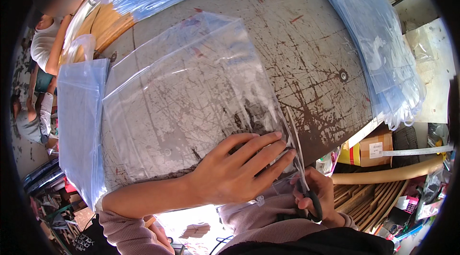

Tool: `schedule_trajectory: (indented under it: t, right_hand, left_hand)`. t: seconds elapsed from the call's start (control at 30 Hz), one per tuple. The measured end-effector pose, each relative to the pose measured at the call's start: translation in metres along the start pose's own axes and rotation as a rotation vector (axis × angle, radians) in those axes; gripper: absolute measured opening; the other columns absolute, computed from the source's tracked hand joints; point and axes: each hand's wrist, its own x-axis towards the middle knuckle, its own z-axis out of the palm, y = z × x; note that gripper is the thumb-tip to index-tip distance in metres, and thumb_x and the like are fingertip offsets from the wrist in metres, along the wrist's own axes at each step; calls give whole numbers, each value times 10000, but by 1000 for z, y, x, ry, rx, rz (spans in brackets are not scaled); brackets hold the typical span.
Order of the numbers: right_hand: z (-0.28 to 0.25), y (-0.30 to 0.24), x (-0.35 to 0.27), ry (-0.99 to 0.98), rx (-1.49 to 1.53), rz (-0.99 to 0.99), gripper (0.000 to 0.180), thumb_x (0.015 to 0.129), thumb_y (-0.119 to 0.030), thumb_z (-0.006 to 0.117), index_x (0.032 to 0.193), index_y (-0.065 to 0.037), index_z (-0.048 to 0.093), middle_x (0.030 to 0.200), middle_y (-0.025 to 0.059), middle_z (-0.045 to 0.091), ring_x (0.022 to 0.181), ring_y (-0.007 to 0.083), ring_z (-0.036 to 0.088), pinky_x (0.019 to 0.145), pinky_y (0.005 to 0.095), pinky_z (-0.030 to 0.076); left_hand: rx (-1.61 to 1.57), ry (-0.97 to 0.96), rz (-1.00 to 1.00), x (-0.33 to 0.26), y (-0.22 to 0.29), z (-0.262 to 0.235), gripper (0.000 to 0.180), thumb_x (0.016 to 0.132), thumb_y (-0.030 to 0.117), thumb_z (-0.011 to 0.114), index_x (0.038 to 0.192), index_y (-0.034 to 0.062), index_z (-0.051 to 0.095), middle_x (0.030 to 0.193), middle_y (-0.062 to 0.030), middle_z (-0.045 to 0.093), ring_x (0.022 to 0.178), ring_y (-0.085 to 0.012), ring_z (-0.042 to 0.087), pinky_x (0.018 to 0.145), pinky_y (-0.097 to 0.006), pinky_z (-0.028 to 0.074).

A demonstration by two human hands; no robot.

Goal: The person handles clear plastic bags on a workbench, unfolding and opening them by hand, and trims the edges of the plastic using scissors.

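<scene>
Right hand: the right hand (318,195) sits at about 5 o'clock in the view, just off the near edge of the surface (306,44); its grip is clenched through the black handles of a pair of scissors (306,197).
Scissors: the blades run up toward 12 o'clock along the right-hand edge of the clear plastic bag (191,97), where a thin strip (294,133) stands apart from the sheet.
Left hand: the left hand (239,169) lies flat with fingers spread, released rather than curled, pressing the bag's near right corner down; the fingertips point to about 2 o'clock, right beside the blade line.
Bag: it lies flat in the middle of the scratched grey surface, its long axis running from roughly 7 o'clock to 1 o'clock; which end is the opening I cannot tell.
Risk: the fingertips are very near the blades — a forward slip of the sheet could bring them into the cut. The slick film could also bunch under the palm, pulling the cut off line.
Around: a bluish bag pile (79,125) at 9 o'clock, more stacks (383,49) at 2 o'clock and at the top — another person (48,39) sits at 10 o'clock.
</scene>
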Motion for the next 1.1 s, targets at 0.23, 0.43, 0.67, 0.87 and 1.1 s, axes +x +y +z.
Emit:
schedule_trajectory:
  t: [0.23, 0.43, 0.67, 0.87, 1.1]
  right_hand:
    - [1, -9, 1, -23, 78, 43, 650, 649, -326, 858, 1074, 32, 522, 918, 29, 598, 805, 48, 513, 676, 187, 394]
    - [7, -21, 4, 36, -194, -27, 716, 637, -549, 793, 978, 19, 521, 669, 3, 536, 580, 56, 480, 519, 191, 356]
    - [7, -44, -1, -20, -459, -35, 611, 680, -370, 824, 1031, 11, 500, 714, 46, 571, 673, 101, 565, 623, 270, 494]
    - [16, -46, -1, 13, -365, -78, 625, 685, -382, 818, 1037, 4, 475, 735, 51, 552, 693, 109, 544, 648, 292, 502]
    - [11, -43, 2, -35, -368, -39, 653, 669, -420, 811, 1046, -11, 468, 813, 65, 571, 761, 118, 557, 702, 308, 495]
  left_hand:
    - [-6, -17, 7, -2, -1, 0, 335, 684, 196, 656, 1011, 133, 694, 1036, -3, 640, 997, -151, 619, 780, -277, 466]
    - [-12, -8, 16, -2, 0, 0, 308, 691, 179, 649, 989, 121, 698, 1050, -11, 647, 992, -139, 619, 789, -275, 468]
    - [-53, 69, 39, -1, 2, -3, 308, 679, 134, 644, 981, 97, 692, 1048, -10, 665, 947, -130, 637, 791, -268, 467]
    - [-95, 93, 85, -3, 0, -5, 340, 679, 118, 632, 1013, 66, 675, 1047, -53, 664, 918, -143, 651, 793, -263, 474]
    - [-134, 107, 108, -6, -2, -3, 335, 680, 103, 627, 1005, 33, 667, 1048, -98, 658, 926, -173, 653, 779, -280, 506]
